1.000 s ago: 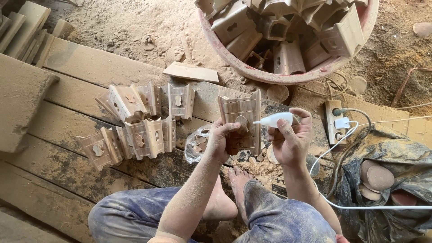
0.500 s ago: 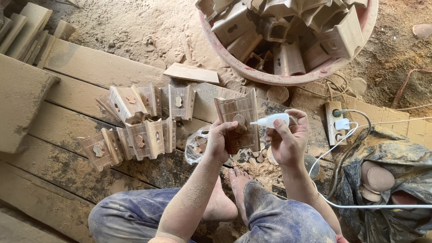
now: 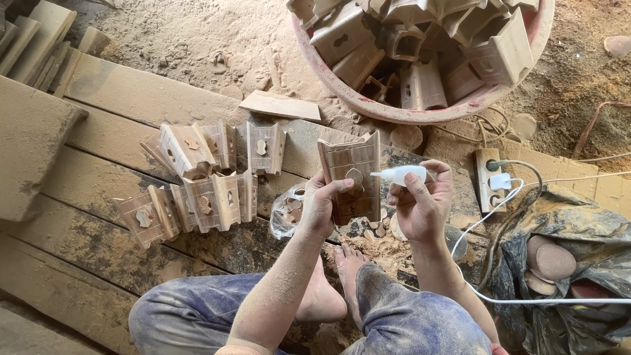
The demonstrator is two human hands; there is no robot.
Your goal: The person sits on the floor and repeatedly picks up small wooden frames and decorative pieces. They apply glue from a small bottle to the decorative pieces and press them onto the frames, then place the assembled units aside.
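My left hand (image 3: pixel 323 205) grips a small carved wooden piece (image 3: pixel 351 172), holding it upright over the planks. A small round wooden plug sits under my thumb on its face. My right hand (image 3: pixel 420 204) holds a white squeeze bottle (image 3: pixel 402 175) sideways, its nozzle pointing left at the plug on the piece. Below the hands lie loose wooden discs and chips (image 3: pixel 378 238) by my bare feet.
Several finished wooden pieces (image 3: pixel 200 177) stand in rows on the planks to the left. A large red basin (image 3: pixel 388 110) full of such pieces sits at the top. A power strip (image 3: pixel 490 179) with a white cable lies right, beside a dark bag (image 3: pixel 572 263). A clear bag (image 3: pixel 288 212) holds plugs.
The wooden piece and both hands have shifted slightly; the bottle's nozzle stays at the plug on the piece's face.
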